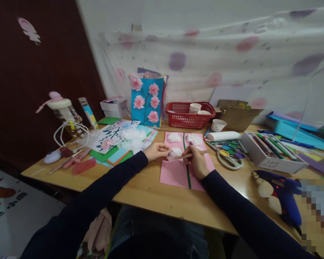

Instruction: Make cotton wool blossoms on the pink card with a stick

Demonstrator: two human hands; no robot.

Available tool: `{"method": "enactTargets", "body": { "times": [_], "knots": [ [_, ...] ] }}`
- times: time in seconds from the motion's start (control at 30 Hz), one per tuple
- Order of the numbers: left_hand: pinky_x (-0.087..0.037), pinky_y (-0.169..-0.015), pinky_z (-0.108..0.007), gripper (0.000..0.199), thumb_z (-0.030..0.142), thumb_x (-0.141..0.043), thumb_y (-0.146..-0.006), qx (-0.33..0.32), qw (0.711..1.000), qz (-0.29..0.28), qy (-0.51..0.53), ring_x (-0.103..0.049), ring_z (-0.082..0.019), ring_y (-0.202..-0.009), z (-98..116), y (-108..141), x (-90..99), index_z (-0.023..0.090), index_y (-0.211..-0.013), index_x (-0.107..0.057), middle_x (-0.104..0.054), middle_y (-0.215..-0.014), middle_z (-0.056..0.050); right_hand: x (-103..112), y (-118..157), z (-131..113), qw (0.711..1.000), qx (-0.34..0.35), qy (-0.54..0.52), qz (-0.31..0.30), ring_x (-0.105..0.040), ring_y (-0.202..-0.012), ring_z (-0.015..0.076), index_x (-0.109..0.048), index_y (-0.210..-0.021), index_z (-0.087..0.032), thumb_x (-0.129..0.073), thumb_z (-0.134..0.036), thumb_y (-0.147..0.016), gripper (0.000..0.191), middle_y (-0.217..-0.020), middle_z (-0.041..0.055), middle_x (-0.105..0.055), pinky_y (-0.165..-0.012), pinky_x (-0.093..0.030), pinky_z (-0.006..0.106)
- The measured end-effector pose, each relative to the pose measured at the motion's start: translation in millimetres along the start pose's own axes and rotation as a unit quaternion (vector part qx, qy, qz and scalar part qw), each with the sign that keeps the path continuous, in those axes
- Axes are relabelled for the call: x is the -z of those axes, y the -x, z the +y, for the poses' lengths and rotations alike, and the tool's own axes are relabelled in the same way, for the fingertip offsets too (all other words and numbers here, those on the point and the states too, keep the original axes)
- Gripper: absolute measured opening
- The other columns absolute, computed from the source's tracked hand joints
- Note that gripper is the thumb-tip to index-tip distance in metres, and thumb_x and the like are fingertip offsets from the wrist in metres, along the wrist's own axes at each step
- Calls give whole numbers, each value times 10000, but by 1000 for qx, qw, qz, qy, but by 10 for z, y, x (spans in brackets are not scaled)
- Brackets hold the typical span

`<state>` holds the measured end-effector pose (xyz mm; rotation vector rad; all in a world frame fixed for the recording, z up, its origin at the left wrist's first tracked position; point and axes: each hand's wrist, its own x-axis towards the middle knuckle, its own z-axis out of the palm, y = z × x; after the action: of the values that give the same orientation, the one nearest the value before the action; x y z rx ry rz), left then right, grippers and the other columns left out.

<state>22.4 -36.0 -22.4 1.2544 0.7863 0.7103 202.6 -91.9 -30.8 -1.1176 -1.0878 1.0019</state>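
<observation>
A pink sheet of card (172,176) lies flat on the table, with a green stem strip (188,174) running down its middle. White cotton tufts (174,137) sit on its upper part, on both sides of the stem. My left hand (156,151) is closed over the card's left edge, pinching a small pale, translucent piece (170,156) whose kind I cannot make out. My right hand (196,162) grips a thin, flat brown stick (204,152) above the card. The stick's left end points toward the pale piece; whether they touch is unclear.
On the right lie a blue glue gun (282,192) with a red light, scissors (229,162) and a white box of pens (275,154). Behind stand a red basket (187,121) and a blue flower card (147,100). Loose cotton (133,138) and papers lie left.
</observation>
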Motion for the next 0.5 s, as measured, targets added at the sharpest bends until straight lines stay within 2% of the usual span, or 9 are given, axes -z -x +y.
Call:
{"method": "enactTargets", "body": {
  "times": [0.2, 0.37, 0.5],
  "knots": [
    [-517, -638, -229, 240, 122, -776, -582, 9, 1000, 11, 23, -630, -98, -586, -20, 18, -30, 71, -767, -631, -669, -643, -32, -20, -3, 1, 1000, -4, -4, 1, -400, -343, 95, -542, -508, -172, -419, -401, -800, 391, -361, 0, -472, -374, -306, 218],
    [-529, -678, -275, 231, 96, -764, -606, 11, 999, 19, 42, -637, -111, -582, -64, 23, -55, 80, -743, -579, -644, -593, -15, -50, -2, 9, 998, -25, -44, -32, -393, -327, 95, -543, -522, -174, -439, -424, -782, 376, -350, -7, -462, -360, -305, 216],
    [-538, -690, -307, 248, 66, -755, -610, 17, 997, 18, 66, -649, -127, -599, -60, 40, -68, 91, -751, -553, -645, -613, -13, -50, -27, 16, 995, -37, -86, -33, -384, -317, 92, -536, -514, -177, -468, -433, -752, 356, -347, -15, -449, -344, -282, 212]
  ]
}}
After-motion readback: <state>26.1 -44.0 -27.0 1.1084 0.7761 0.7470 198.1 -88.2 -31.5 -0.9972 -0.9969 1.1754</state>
